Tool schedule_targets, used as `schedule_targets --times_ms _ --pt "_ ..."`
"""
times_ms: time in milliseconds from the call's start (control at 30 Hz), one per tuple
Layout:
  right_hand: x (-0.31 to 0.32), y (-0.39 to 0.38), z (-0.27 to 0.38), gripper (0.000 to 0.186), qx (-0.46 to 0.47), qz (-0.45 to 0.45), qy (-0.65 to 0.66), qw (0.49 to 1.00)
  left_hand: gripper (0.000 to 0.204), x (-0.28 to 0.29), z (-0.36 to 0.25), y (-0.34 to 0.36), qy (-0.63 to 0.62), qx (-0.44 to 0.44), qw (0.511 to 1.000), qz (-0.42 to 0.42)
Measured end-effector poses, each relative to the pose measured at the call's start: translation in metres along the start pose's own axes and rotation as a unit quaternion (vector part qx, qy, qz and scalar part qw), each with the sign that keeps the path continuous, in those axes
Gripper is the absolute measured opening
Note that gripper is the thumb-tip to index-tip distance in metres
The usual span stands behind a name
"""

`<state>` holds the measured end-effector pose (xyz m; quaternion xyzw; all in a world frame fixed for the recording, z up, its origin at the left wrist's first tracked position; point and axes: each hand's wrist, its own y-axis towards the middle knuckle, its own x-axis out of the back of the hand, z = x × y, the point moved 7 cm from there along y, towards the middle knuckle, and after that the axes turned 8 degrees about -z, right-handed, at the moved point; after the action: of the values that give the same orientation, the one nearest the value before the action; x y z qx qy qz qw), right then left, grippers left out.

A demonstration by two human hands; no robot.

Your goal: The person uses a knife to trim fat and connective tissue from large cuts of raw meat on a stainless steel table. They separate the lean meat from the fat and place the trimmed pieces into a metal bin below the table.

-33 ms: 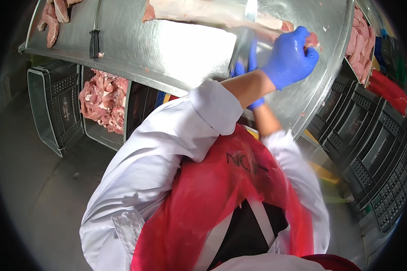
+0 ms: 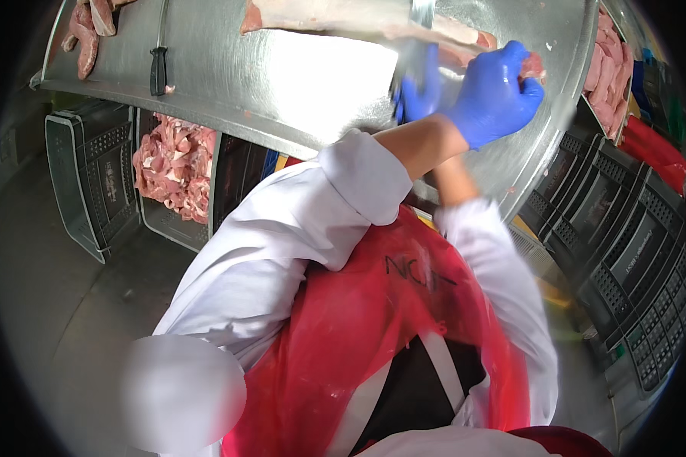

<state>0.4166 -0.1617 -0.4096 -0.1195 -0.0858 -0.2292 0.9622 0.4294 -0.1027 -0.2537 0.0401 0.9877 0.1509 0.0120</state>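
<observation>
A long pale slab of meat (image 2: 335, 15) with pink ends lies across the far part of the metal table. My left arm crosses in front of my right one. At the slab's right end, my left hand (image 2: 495, 95), in a blue glove, is closed on a strip of meat (image 2: 533, 67) whose pink end sticks out past the fingers. My right hand (image 2: 421, 95), also gloved, is blurred and partly hidden behind the left wrist. It appears to hold a knife (image 2: 422, 12), whose bright blade reaches over the slab; its grip is smeared by motion.
A dark-handled tool (image 2: 158, 72) rests on the table (image 2: 213, 84) at left, near meat pieces (image 2: 88, 42). Below stand a crate of meat trimmings (image 2: 177, 167) and a grey crate (image 2: 91, 179). More meat (image 2: 608, 72) and stacked dark crates (image 2: 625, 236) are at right.
My left hand has shifted slightly right with the meat strip. My right hand has moved a little, its fingers showing more. A blurred white rounded shape has come in at lower left.
</observation>
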Motion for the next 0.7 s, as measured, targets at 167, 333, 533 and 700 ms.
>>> schedule_targets --times_ms 167,333,533,700 --pt "-0.021 0.008 0.04 0.068 -0.023 0.016 -0.037 0.999 0.015 0.009 -0.029 0.032 -0.04 0.007 0.999 -0.008" --pt "-0.051 0.01 0.052 0.071 -0.034 0.061 0.071 0.995 0.017 0.02 -0.044 0.035 -0.069 -0.013 0.997 -0.024" --pt "-0.077 -0.012 0.042 0.067 -0.071 0.04 -0.031 0.996 0.019 0.033 -0.059 0.052 -0.062 0.001 0.998 0.004" --pt "-0.105 0.069 0.032 0.068 -0.119 0.038 0.039 0.991 0.019 0.032 -0.078 0.045 -0.14 -0.016 0.989 0.035"
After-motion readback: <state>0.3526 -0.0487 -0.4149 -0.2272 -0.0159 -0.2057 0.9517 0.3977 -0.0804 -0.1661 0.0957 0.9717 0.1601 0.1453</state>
